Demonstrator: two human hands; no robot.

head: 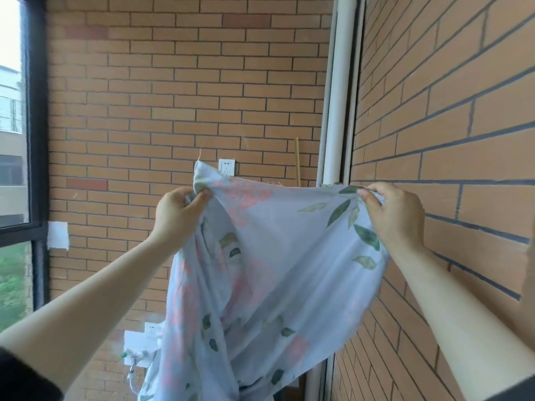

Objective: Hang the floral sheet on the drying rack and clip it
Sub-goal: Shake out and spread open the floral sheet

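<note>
The floral sheet (269, 264), pale blue with pink blossoms and green leaves, hangs in front of me in the head view. My left hand (178, 217) pinches its top edge near a corner that sticks up. My right hand (395, 215) pinches the same edge further right, so the cloth is stretched between them and drapes down out of frame. No drying rack and no clips are in view.
A brick wall (173, 91) with a white socket (226, 167) stands ahead. Another brick wall (451, 117) runs close on the right, past a white pipe (337, 111). A dark-framed window (20, 125) is on the left. White fittings (139, 348) sit low on the wall.
</note>
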